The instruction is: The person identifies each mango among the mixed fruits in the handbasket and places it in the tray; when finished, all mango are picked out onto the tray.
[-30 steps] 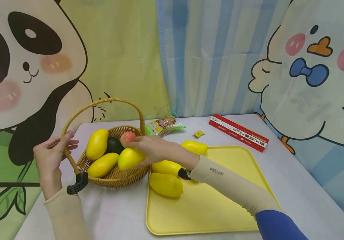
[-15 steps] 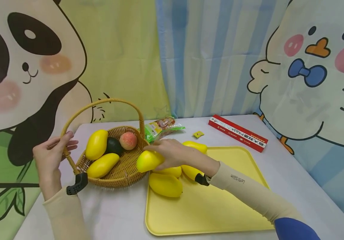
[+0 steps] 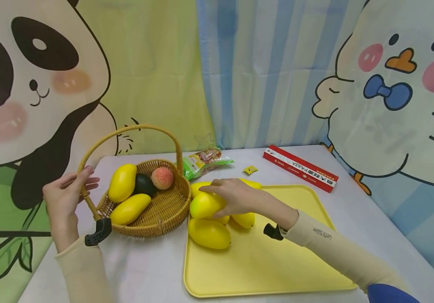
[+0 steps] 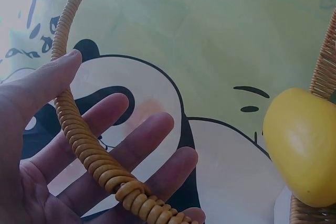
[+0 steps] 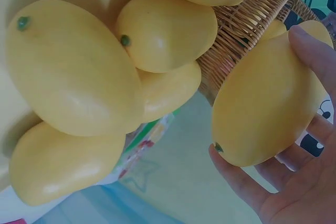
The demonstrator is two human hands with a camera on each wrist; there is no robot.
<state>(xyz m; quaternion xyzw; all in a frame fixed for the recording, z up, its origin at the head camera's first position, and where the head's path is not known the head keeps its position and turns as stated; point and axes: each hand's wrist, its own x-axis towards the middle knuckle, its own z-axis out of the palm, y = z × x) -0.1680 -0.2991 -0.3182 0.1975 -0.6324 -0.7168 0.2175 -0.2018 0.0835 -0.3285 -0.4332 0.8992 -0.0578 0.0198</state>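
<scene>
A yellow mango (image 3: pixel 206 205) is gripped in my right hand (image 3: pixel 239 197), above the left part of the yellow tray (image 3: pixel 273 269). The right wrist view shows thumb and fingers around this mango (image 5: pixel 268 103). Several more mangoes (image 5: pixel 73 66) lie on the tray, partly hidden by the hand in the head view. To the left, my left hand (image 3: pixel 63 198) holds the handle (image 3: pixel 133 128) of a wicker basket (image 3: pixel 160 227), its thumb against one side and its other fingers spread behind. Inside the basket are two mangoes (image 3: pixel 122 183), a dark green avocado-like fruit (image 3: pixel 144 184) and a peach (image 3: pixel 162 178).
Behind the basket lies a green-and-clear food packet (image 3: pixel 206 162). A small yellow sachet (image 3: pixel 250 169) and a long red pasta box (image 3: pixel 300 167) are at the back of the white table (image 3: pixel 149 269). Cartoon-printed curtains (image 3: pixel 270 75) enclose the table.
My right hand has carried the mango from over the basket rightward to above the tray, leaving the peach uncovered in the basket. The left hand stays at the handle.
</scene>
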